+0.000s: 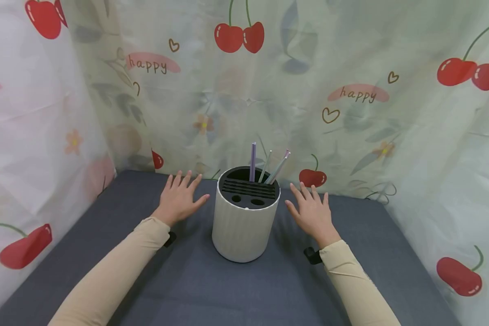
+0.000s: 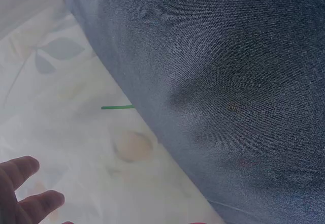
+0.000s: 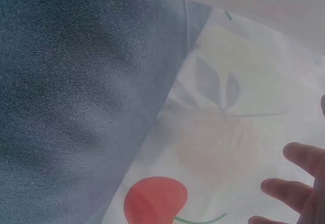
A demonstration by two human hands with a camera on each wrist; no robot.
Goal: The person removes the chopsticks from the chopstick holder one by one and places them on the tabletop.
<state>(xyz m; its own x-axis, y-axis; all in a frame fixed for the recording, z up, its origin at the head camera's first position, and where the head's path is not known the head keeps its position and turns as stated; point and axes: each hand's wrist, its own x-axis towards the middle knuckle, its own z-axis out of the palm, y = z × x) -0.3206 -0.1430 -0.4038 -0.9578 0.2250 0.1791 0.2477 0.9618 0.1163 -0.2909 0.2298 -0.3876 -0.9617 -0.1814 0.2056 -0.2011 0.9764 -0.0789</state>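
Observation:
A white ribbed pen holder [image 1: 244, 231] with a black slotted top [image 1: 250, 188] stands upright on the dark table. Several thin sticks, a purple one [image 1: 252, 162] and pale ones [image 1: 278, 167] among them, rise from its rear compartment. To its left, my left hand [image 1: 178, 199] hovers with fingers spread, thumb toward the holder and apart from it. On the other side my right hand [image 1: 311, 213] is likewise spread, its thumb near the holder's wall. Neither hand holds anything. Fingertips [image 2: 43, 203] show at the left wrist view's lower corner, and others [image 3: 289, 191] in the right wrist view.
A dark grey-blue cloth [image 1: 179, 290] covers the table. Behind it and at both sides hang pale curtains [image 1: 248, 99] printed with cherries, leaves and lettering. A small black wrist device [image 1: 313, 256] sits under the right cuff, another [image 1: 170, 239] under the left.

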